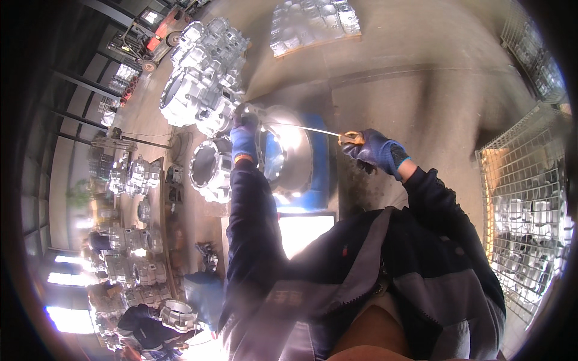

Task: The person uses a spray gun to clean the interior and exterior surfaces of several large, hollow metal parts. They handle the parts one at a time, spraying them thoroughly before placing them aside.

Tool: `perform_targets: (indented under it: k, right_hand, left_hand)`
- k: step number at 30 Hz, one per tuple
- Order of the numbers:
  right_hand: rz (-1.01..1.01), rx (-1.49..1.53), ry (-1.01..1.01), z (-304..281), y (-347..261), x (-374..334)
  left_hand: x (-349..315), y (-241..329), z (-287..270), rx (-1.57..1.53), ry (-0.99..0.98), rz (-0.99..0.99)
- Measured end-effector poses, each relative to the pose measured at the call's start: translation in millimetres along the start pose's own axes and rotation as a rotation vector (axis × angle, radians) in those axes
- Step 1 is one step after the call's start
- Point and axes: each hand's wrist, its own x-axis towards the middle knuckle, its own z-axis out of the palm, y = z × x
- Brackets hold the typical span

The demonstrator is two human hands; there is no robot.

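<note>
A large round silver metal casting (295, 144) stands on a blue work stand (321, 165) in front of me, washed out by glare. My right hand (376, 150), in a blue glove, is closed around the wooden handle of a long thin file (316, 129). The file's shaft runs leftward over the casting's top; its far end comes near my left hand. My left hand (244, 135), also gloved, is at the casting's left rim with its fingers bent over the edge. Glare partly hides those fingertips. Just left of that hand stands another ring-shaped casting (208, 168).
More castings (205, 78) are grouped at the far left, and a pallet of castings (315, 24) sits ahead. Wire mesh cages (524, 210) with metal parts line the right. A red forklift (159, 36) is far left. Another person (150, 331) bends near a blue bin (203, 295) at lower left.
</note>
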Motion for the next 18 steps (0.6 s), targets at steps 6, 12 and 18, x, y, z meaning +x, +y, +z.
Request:
perform_targets:
  k: [6, 12, 18]
  right_hand:
    - [0.07, -0.232, 0.023, 3, -9, -1]
    - [0.135, -0.145, -0.095, 3, -22, -5]
    - [0.218, -0.055, -0.152, 2, -17, -1]
  left_hand:
    - [21, 4, -10, -0.323, 0.093, -0.144]
    - [16, 14, -23, -0.119, -0.002, -0.09]
    - [59, 42, -43, -0.206, 0.087, -0.069]
